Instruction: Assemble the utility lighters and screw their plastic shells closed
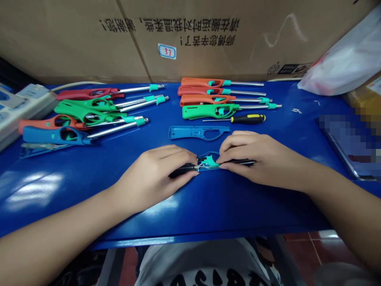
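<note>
Left hand (157, 174) and right hand (256, 159) clamp the opened blue lighter (203, 166) near the worktop's (208, 210) front edge, seemingly seating its teal trigger (211, 160); fitting the loose blue shell half (198, 132) just behind needs exact alignment.

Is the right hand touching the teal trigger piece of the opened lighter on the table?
Touching. The head view shows the right hand's fingertips pressed against the teal trigger piece of the opened lighter, no table visible between them.
</note>
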The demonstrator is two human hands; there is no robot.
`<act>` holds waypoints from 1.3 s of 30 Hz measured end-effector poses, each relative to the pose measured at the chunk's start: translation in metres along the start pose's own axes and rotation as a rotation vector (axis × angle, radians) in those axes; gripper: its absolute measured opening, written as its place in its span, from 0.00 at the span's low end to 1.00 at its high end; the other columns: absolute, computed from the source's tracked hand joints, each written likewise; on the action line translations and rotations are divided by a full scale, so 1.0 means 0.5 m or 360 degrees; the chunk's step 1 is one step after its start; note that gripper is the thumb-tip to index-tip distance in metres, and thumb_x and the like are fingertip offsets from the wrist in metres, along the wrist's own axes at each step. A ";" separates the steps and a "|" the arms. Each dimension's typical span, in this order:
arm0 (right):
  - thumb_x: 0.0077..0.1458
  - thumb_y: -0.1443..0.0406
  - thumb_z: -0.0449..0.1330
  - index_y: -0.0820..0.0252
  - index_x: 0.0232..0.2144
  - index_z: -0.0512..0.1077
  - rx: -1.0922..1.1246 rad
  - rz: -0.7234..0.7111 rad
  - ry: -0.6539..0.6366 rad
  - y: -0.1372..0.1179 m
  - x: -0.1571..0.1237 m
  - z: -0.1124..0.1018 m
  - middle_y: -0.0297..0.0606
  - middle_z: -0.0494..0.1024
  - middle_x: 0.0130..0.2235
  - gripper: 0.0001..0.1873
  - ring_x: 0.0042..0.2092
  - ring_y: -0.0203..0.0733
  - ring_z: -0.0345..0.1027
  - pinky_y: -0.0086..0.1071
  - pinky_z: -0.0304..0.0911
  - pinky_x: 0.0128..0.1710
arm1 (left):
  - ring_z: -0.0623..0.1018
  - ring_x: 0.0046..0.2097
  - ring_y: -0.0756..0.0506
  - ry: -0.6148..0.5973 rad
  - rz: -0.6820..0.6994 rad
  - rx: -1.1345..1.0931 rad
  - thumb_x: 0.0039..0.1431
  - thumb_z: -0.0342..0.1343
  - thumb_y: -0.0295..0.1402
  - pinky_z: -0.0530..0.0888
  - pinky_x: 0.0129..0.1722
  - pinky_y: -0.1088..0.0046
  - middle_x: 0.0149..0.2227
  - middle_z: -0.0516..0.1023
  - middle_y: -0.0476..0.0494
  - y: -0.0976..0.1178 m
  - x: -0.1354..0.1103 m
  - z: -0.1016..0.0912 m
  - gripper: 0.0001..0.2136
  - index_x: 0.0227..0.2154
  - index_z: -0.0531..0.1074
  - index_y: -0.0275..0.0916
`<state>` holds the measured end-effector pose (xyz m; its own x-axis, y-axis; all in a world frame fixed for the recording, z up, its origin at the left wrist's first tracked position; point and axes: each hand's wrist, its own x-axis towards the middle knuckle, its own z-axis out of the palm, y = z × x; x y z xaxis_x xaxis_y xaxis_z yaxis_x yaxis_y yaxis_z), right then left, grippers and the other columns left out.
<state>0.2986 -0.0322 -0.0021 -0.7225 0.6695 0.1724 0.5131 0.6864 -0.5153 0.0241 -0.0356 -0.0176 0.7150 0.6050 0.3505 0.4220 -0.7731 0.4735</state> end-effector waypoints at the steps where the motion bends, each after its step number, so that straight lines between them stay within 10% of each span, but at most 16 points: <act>1: 0.64 0.67 0.61 0.58 0.38 0.81 0.0021 0.0018 0.0032 0.000 -0.001 -0.004 0.38 0.80 0.41 0.07 0.43 0.39 0.73 0.34 0.66 0.46 | 0.83 0.46 0.48 -0.0009 -0.0015 -0.0020 0.65 0.62 0.30 0.78 0.50 0.73 0.43 0.83 0.45 0.000 0.001 -0.001 0.05 0.43 0.77 0.37; 6: 0.62 0.65 0.64 0.55 0.38 0.79 0.0062 0.0137 0.0236 0.009 -0.007 -0.035 0.36 0.80 0.40 0.04 0.42 0.40 0.75 0.34 0.68 0.45 | 0.80 0.49 0.47 0.0016 -0.0053 -0.0098 0.64 0.63 0.31 0.76 0.52 0.73 0.44 0.82 0.43 -0.003 0.009 -0.007 0.06 0.42 0.78 0.36; 14: 0.60 0.63 0.63 0.56 0.34 0.77 0.0137 0.0305 -0.0122 0.022 -0.012 -0.031 0.34 0.80 0.37 0.04 0.36 0.37 0.71 0.32 0.65 0.36 | 0.81 0.45 0.47 0.0010 -0.0159 -0.0193 0.65 0.61 0.29 0.76 0.49 0.71 0.42 0.83 0.45 -0.009 0.010 -0.007 0.06 0.43 0.80 0.39; 32: 0.59 0.59 0.64 0.56 0.30 0.74 0.0150 0.0454 -0.0142 0.013 -0.002 -0.028 0.34 0.77 0.32 0.09 0.33 0.39 0.67 0.33 0.62 0.33 | 0.81 0.45 0.45 0.0031 -0.0158 -0.0257 0.66 0.60 0.31 0.77 0.49 0.67 0.42 0.84 0.44 -0.009 0.015 0.000 0.06 0.43 0.79 0.40; 39: 0.62 0.64 0.59 0.57 0.36 0.77 -0.0120 0.0453 0.0295 -0.003 0.008 -0.036 0.38 0.79 0.38 0.06 0.35 0.39 0.70 0.35 0.65 0.36 | 0.81 0.45 0.44 0.0167 -0.0114 0.0031 0.67 0.58 0.32 0.75 0.50 0.65 0.42 0.84 0.43 -0.051 0.028 -0.048 0.07 0.42 0.79 0.38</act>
<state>0.3031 -0.0254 0.0143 -0.4523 0.8727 0.1840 0.7198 0.4790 -0.5025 0.0098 -0.0031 -0.0053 0.6208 0.6744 0.3997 0.4814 -0.7303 0.4846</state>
